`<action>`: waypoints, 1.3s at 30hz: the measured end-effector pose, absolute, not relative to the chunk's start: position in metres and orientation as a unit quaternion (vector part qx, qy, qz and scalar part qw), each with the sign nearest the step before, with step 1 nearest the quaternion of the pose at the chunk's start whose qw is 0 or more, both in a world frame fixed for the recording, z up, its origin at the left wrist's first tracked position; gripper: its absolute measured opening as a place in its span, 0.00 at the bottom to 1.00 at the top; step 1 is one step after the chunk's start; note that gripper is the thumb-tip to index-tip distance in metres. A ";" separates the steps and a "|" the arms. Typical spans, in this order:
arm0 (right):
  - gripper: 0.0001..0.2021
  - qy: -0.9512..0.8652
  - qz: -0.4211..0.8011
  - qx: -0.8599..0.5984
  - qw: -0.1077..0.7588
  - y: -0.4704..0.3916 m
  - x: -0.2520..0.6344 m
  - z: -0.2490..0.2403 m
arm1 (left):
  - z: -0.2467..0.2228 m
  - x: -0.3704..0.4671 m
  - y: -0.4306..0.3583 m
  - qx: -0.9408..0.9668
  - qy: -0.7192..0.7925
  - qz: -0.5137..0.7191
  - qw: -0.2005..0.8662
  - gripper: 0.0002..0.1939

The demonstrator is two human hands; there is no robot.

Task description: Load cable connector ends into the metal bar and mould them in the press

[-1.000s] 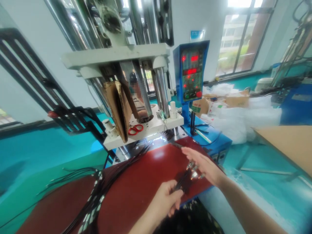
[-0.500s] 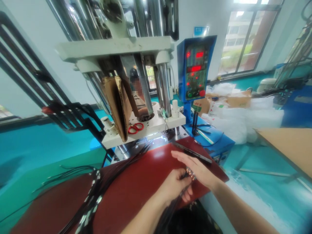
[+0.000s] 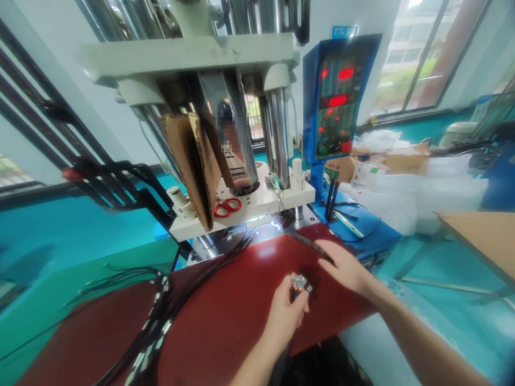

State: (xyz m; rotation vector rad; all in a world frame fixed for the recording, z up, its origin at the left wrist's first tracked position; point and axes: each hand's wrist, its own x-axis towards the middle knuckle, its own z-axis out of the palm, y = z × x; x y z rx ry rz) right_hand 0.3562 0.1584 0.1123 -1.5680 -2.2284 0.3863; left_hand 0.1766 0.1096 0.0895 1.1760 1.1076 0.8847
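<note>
We grip a metal-tipped cable bundle [image 3: 300,282] in our left hand [image 3: 286,304] over the red surface [image 3: 225,316]; our right hand [image 3: 346,268] meets a dark bar [image 3: 309,243], grip unclear.

Has whitish walls [image 3: 98,102], teal floor [image 3: 420,262]. Gets daylight through large window [image 3: 416,64] at right; looks out on pale building and greenery. Shows sliver of second window [image 3: 10,172] at far left, blurred. Carries small blue sign [image 3: 345,31] on back wall, near top. Has tan-topped table [image 3: 480,238] on metal legs at right, nearer than heap of white bags [image 3: 394,206] and cardboard boxes [image 3: 406,162] below large window. Looks bright overall.
</note>
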 end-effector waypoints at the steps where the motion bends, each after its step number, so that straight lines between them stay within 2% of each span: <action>1: 0.20 -0.791 0.076 -0.587 0.155 0.160 0.364 0.106 | 0.089 0.173 0.109 0.516 0.496 0.385 0.582 0.08; 3: 0.18 -0.775 0.025 -0.621 0.109 0.160 0.375 0.095 | 0.090 0.168 0.106 0.544 0.522 0.386 0.532 0.08; 8: 0.09 -0.753 0.066 -0.648 0.097 0.158 0.381 0.089 | 0.095 0.167 0.101 0.627 0.554 0.367 0.406 0.07; 10: 0.05 -0.746 0.124 -0.644 0.113 0.160 0.380 0.091 | 0.094 0.168 0.101 0.621 0.547 0.360 0.430 0.06; 12: 0.02 -0.735 0.208 -0.631 0.135 0.159 0.377 0.092 | 0.094 0.168 0.103 0.582 0.530 0.362 0.499 0.06; 14: 0.03 -0.708 0.308 -0.614 0.162 0.153 0.370 0.092 | 0.093 0.169 0.105 0.530 0.512 0.379 0.561 0.06; 17: 0.08 -0.655 0.421 -0.587 0.222 0.138 0.350 0.088 | 0.092 0.171 0.106 0.481 0.476 0.427 0.599 0.09; 20: 0.09 -0.615 0.469 -0.553 0.307 0.125 0.327 0.084 | 0.093 0.172 0.106 0.477 0.443 0.433 0.624 0.11; 23: 0.15 -0.538 0.519 -0.510 0.424 0.117 0.311 0.082 | 0.093 0.171 0.106 0.477 0.453 0.406 0.635 0.11; 25: 0.17 -0.490 0.534 -0.502 0.472 0.114 0.306 0.082 | 0.091 0.171 0.108 0.478 0.467 0.389 0.634 0.10; 29: 0.18 -0.476 0.526 -0.522 0.474 0.111 0.307 0.084 | 0.089 0.177 0.109 0.500 0.483 0.345 0.630 0.07; 39: 0.14 -0.533 0.491 -0.512 0.461 0.109 0.311 0.087 | 0.093 0.185 0.118 0.436 0.489 0.312 0.688 0.08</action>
